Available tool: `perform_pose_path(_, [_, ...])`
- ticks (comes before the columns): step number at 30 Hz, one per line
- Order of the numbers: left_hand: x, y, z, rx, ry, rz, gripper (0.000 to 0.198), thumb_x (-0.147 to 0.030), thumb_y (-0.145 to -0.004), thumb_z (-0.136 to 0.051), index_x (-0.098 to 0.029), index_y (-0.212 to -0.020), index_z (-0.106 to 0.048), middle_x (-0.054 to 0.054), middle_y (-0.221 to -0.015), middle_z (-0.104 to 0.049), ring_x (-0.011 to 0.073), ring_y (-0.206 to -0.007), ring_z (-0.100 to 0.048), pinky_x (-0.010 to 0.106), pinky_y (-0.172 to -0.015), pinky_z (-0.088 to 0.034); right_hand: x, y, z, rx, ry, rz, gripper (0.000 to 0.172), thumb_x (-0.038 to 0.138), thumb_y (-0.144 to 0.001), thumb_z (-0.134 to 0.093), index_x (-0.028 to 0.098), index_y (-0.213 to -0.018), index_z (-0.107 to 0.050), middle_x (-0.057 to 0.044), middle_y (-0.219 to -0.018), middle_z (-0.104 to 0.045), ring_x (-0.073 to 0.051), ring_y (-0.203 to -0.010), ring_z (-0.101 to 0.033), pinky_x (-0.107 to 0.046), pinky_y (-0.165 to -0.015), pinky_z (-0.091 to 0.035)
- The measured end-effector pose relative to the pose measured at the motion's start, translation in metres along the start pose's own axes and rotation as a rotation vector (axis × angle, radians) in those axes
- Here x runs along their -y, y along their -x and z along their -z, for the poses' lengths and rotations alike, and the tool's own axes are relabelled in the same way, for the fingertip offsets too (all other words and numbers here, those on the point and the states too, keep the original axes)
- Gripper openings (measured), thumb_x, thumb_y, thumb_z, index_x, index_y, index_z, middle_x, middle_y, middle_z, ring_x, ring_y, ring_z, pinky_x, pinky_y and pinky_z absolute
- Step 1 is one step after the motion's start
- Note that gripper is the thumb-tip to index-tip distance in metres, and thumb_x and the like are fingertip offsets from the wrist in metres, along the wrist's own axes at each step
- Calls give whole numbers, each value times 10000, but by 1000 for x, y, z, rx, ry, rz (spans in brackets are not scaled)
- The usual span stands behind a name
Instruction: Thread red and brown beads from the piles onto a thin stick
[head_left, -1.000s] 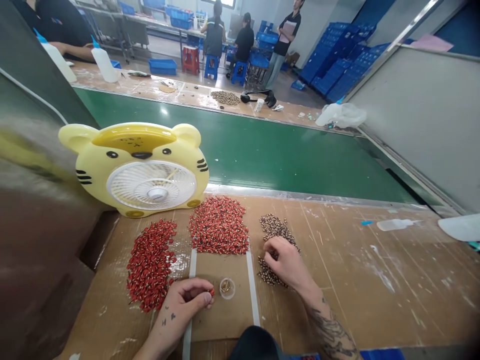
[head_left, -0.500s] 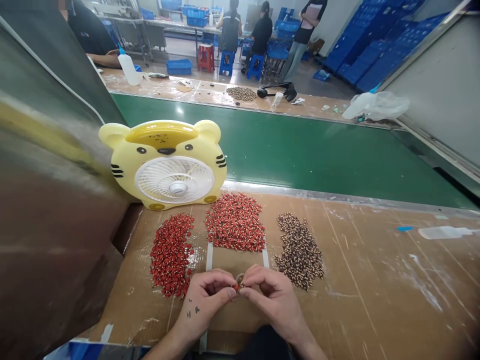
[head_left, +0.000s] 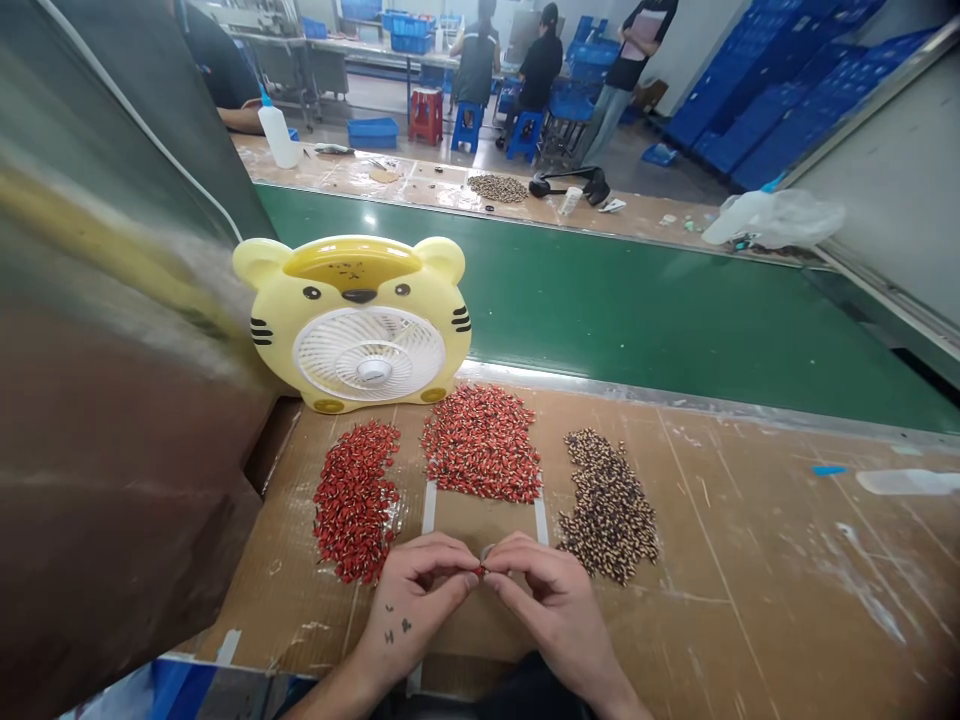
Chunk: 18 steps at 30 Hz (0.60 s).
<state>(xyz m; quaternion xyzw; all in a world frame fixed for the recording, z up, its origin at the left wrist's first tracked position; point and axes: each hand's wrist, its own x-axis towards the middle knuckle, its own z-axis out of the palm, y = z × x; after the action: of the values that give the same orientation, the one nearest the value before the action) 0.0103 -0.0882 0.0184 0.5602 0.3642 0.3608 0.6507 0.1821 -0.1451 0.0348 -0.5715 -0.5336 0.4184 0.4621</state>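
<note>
My left hand (head_left: 412, 600) and my right hand (head_left: 555, 605) meet low in the middle of the cardboard-covered bench (head_left: 720, 570), their fingertips pinching a small red bead (head_left: 480, 571) between them. Behind the fingers, a small clear cup (head_left: 487, 551) is mostly hidden. Above my hands lie a pile of red beads (head_left: 355, 502) on the left, a pile of red beads with dark marks (head_left: 481, 445) in the middle, and a pile of brown-and-cream beads (head_left: 607, 508) on the right. None of the piles touches my hands.
A yellow tiger-shaped fan (head_left: 367, 330) stands behind the piles. Beyond it runs a green conveyor belt (head_left: 630, 320), then a far bench with a brown bead pile (head_left: 498, 188). A dark panel (head_left: 127, 430) rises at left; co-workers and blue crates (head_left: 780, 120) stand beyond.
My right hand has left the brown-and-cream beads and joined my left at the middle, pinching the red bead. The whole scene has shifted rightward in the picture as my head turned.
</note>
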Motion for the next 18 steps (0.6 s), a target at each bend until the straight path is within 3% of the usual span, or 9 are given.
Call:
perform_pose_path(7, [0, 1, -1, -23, 10, 39, 91, -147, -747, -724, -180, -777, -802, 67, -762, -725, 148, -676, -641, 194, -592, -481, 1, 0, -5, -40, 34, 73, 73, 197, -869, -692, 205, -815, -740, -36, -739, -701, -175, -705, -642, -268, -656, -505])
perform_pose_path(12, [0, 2, 0, -54, 53, 134, 59, -187, -733, -749, -169, -744, -804, 58, -686, -705, 137, -610, -597, 201, -559, -454, 4, -1, -1, 24, 77, 66, 102, 185, -887, -667, 225, -877, -760, -46, -800, -733, -190, -763, -655, -289, -709, -517])
perform_pose_path(18, [3, 6, -1, -100, 48, 117, 53, -207, -719, -766, -177, -726, -810, 44, -601, -676, 131, -545, -576, 203, -517, -432, 5, 1, -6, -28, 25, 46, 106, 206, -893, -659, 215, -840, -751, -36, -744, -711, -175, -699, -653, -265, -651, -499])
